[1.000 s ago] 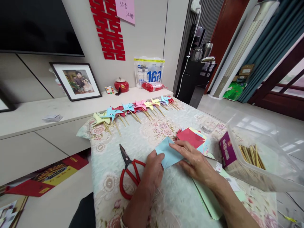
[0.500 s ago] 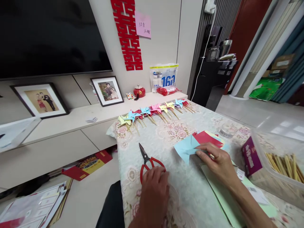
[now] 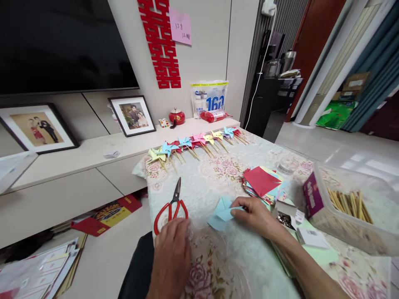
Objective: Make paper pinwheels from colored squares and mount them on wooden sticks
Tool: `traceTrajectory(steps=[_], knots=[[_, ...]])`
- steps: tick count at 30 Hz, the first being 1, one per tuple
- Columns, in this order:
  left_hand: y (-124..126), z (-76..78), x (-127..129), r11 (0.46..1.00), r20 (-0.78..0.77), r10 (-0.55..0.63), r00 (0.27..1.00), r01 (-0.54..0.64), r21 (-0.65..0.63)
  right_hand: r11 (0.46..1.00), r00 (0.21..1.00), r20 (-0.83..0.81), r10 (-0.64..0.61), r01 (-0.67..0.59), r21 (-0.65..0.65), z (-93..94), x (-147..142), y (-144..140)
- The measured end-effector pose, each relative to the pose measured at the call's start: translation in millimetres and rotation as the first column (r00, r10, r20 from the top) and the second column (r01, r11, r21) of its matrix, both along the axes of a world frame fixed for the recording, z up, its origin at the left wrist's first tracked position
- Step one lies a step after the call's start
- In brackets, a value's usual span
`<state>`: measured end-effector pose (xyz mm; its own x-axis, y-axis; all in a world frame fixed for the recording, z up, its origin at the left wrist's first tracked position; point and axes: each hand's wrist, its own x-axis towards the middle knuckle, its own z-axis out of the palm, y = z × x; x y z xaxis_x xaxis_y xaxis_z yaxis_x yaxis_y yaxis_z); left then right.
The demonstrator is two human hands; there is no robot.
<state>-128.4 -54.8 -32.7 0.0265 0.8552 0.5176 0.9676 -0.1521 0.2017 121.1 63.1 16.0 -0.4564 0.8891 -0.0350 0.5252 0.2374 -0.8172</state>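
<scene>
The left hand (image 3: 171, 257) lies near the table (image 3: 218, 274) front edge, fingers curled at the red scissors (image 3: 171, 205) handles; whether they grip, I cannot tell. The right hand (image 3: 257, 216) pinches a folded blue paper (image 3: 222, 212). Bare cloth lies beyond, up to the pinwheels (image 3: 193, 144) lining the far edge.

Floral-clothed table (image 3: 218, 178) bears scissors (image 3: 171, 206), pinwheels (image 3: 193, 143), paper stack (image 3: 263, 182), stick box (image 3: 349, 207)
</scene>
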Motion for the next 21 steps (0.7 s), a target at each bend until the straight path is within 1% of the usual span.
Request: traceTrajectory(steps=[1,2,5,7,9,12,15,17,19,21], knots=[[0,-0.2,10,0.999,0.059,-0.041,0.997,0.040,0.019,0.999,0.998,0.051,0.023,-0.024,0.022,-0.9,-1,0],[1,-0.5,21,0.998,0.116,-0.058,0.992,0.057,0.017,0.998,0.994,0.098,0.040,-0.045,0.046,-1.7,-1,-1],[10,-1.6,44,0.988,0.193,-0.155,0.969,0.157,0.006,0.991,0.981,0.182,0.068,-0.087,0.100,-2.9,-2,-1],[19,-2.8,50,0.973,0.202,-0.220,0.954,0.230,-0.028,0.990,0.978,0.197,0.071,-0.093,0.105,-3.2,-2,0],[28,-3.7,50,0.957,0.208,-0.271,0.940,0.287,-0.052,0.989,0.975,0.209,0.075,-0.100,0.112,-3.6,0,0],[39,-3.0,48,0.936,0.221,-0.319,0.922,0.344,-0.080,0.980,0.966,0.241,0.097,-0.136,0.147,-4.5,3,-1],[46,0.2,48,0.927,0.283,-0.331,0.900,0.366,-0.080,0.957,0.947,0.296,0.122,-0.191,0.218,-3.2,6,-3],[49,2.6,48,0.930,0.345,-0.312,0.885,0.358,-0.077,0.944,0.938,0.322,0.127,-0.214,0.252,0.1,6,-4],[51,4.5,48,0.938,0.399,-0.269,0.876,0.332,-0.096,0.940,0.929,0.343,0.135,-0.230,0.251,4.6,5,-5],[53,5.9,48,0.947,0.439,-0.215,0.872,0.296,-0.123,0.945,0.920,0.363,0.149,-0.240,0.222,8.1,4,-6]])
